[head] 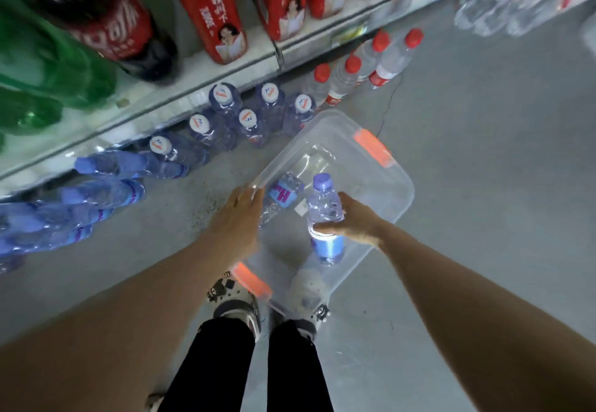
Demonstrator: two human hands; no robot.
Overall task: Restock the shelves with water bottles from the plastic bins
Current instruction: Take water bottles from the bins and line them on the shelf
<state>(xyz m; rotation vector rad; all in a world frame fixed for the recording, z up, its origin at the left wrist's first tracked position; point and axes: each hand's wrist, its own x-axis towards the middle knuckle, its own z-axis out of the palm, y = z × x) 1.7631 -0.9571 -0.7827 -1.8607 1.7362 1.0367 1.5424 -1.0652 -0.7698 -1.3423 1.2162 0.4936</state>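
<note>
Head view is looking straight down past dark trousers and pale shoes (240, 307) at the near end of a clear plastic bin (380, 205) sitting on the grey floor (483, 186); the right hand (350, 223) is holding an upright water bottle (324, 218) over the bin, its fingers curling round the waist just above the blue label; the left hand (237, 218) is reaching in over the bin's left rim, fingers straight and loosely together, touching or nearly touching a second bottle (282, 197) lying on its side in the bin, though I cannot tell which.

I am judging the risks as these: the thin crinkled plastic looks soft and slick, so a one-handed hold could be slipping or denting the bottle; the lying bottle is round and could be rolling away from flat fingers; the light bin could be skidding on the smooth floor if pressed at the rim.

Farther off, white-capped bottles (246, 121) are standing on the floor by the lowest shelf (135, 111); red-capped ones (351, 73) are standing beyond; orange latches (372, 147) are marking the bin's ends; glossy red packs (213, 8) are lining the shelf above.
</note>
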